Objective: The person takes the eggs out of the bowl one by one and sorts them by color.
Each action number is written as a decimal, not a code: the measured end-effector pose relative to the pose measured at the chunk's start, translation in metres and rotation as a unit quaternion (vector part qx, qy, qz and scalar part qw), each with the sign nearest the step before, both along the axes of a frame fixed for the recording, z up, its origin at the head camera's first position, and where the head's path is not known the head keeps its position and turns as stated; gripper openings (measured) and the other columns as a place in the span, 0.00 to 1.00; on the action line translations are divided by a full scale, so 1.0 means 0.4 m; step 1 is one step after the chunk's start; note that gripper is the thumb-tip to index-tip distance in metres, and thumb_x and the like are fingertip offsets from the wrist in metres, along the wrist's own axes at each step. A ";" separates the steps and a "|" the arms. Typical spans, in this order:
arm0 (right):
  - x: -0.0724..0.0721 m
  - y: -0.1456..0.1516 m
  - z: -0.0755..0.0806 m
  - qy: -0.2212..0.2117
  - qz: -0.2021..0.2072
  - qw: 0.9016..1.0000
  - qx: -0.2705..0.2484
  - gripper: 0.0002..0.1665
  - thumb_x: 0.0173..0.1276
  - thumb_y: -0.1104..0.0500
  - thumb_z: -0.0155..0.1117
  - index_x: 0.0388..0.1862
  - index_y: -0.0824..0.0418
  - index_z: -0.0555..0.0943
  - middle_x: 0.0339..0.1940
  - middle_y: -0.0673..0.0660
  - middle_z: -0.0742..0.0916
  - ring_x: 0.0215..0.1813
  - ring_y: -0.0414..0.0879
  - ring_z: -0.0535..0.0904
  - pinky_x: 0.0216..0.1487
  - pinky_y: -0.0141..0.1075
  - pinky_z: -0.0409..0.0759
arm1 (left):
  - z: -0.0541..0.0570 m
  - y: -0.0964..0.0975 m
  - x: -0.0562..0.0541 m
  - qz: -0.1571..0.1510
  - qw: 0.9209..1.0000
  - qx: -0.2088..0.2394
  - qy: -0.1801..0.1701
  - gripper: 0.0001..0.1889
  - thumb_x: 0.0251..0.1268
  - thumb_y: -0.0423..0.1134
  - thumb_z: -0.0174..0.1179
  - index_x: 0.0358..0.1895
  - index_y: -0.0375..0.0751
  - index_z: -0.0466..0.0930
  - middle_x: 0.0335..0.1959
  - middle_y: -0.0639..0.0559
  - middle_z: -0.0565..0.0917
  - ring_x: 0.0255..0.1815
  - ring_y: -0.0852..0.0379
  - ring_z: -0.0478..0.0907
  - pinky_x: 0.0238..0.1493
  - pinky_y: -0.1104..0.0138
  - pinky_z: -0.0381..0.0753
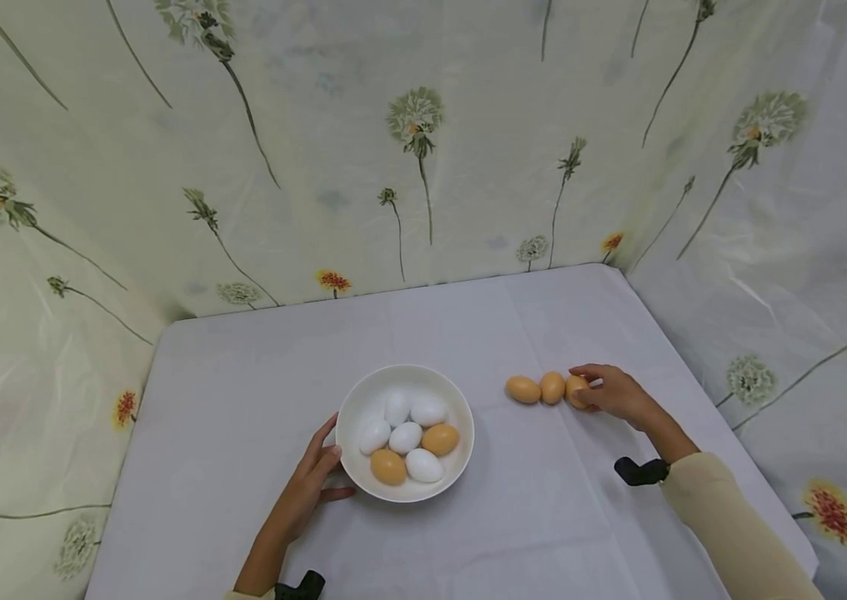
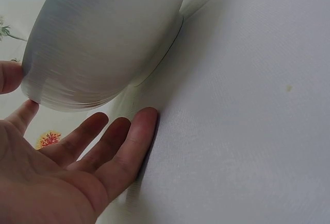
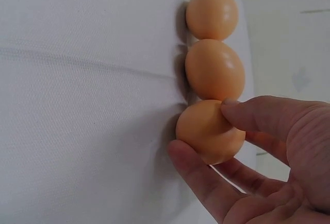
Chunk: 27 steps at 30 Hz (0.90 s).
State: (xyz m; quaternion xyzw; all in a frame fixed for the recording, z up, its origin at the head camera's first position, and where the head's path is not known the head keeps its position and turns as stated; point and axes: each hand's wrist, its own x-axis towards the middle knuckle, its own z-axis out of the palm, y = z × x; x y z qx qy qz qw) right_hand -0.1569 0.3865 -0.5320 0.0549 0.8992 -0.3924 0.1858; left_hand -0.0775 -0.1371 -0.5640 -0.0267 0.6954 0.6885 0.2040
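A white bowl [image 1: 405,497] stands on the table with several white eggs [image 1: 405,437] and two brown eggs [image 1: 388,467] inside. My left hand [image 1: 305,475] is at the bowl's left side, thumb and one fingertip touching its outer wall near the rim. The other fingers [image 2: 124,154] spread out under the bowl's curve, apart from it. To the right, three brown eggs lie in a row. My right hand [image 1: 614,393] pinches the rightmost brown egg [image 3: 206,131] between thumb and fingers. Close beside it are the middle egg [image 3: 214,69] and the far egg [image 3: 212,14].
A white cloth covers the table [image 1: 258,375]. Dandelion-patterned curtains [image 1: 348,150] hang along its back and sides. A black strap piece [image 1: 641,472] sits at the right wrist, and another [image 1: 300,585] at the left.
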 end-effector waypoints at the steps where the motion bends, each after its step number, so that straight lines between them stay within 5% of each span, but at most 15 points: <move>1: 0.000 0.000 0.000 0.000 0.001 1.000 0.000 0.33 0.71 0.59 0.64 0.73 0.67 0.68 0.63 0.70 0.73 0.56 0.56 0.79 0.44 0.35 0.87 | 0.000 0.000 0.000 0.000 1.000 0.000 0.001 0.28 0.77 0.55 0.49 0.76 0.71 0.55 0.63 0.38 0.73 0.60 0.43 0.77 0.44 0.49 0.89; 16: 0.006 0.004 0.004 -0.004 -0.002 1.000 -0.001 0.35 0.72 0.57 0.65 0.74 0.66 0.66 0.68 0.73 0.70 0.60 0.61 0.78 0.47 0.38 0.88 | 0.000 -0.001 0.002 -0.005 1.000 0.003 0.000 0.28 0.77 0.55 0.49 0.76 0.72 0.54 0.63 0.38 0.73 0.61 0.43 0.77 0.45 0.48 0.88; 27: 0.021 0.008 0.044 -0.014 -0.002 1.000 0.000 0.39 0.72 0.56 0.65 0.76 0.67 0.62 0.71 0.76 0.67 0.64 0.67 0.76 0.50 0.43 0.88 | 0.000 -0.001 0.002 -0.003 1.000 0.001 0.007 0.28 0.78 0.55 0.48 0.76 0.73 0.55 0.62 0.38 0.73 0.61 0.43 0.77 0.45 0.49 0.88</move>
